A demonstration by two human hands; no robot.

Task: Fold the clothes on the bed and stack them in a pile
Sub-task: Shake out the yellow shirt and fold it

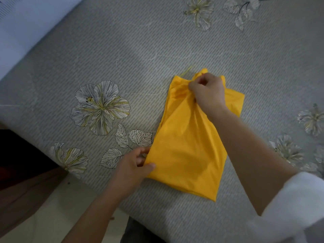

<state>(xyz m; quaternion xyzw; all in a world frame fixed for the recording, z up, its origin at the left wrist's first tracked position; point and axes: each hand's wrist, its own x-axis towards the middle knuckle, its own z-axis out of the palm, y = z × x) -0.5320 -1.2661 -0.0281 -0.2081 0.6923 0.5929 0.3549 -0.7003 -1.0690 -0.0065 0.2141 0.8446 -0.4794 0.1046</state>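
Yellow garment [189,155], thin and faintly glossy, lies folded into a long narrow shape on the bed [122,50]. It sits near the edge closest to me, a little right of centre in my head view.

My right grip [207,92], a bare hand, is at the garment's far end. Its fingers are curled and pinch a bunched bit of fabric, and the cloth puckers toward it. My left grip [133,165] is at the near left edge, thumb on top and fingers tucked under, pinching that edge. The near end lies flat on the bed.

The bed's cover is grey with fine diagonal lines and printed blooms, and one large flower [100,106] lies just left of the garment. A thin yellow string [187,70] pokes out past the far end. A white sleeve [298,204] is pushed up my right arm. Pale floor [52,207] shows at lower left.
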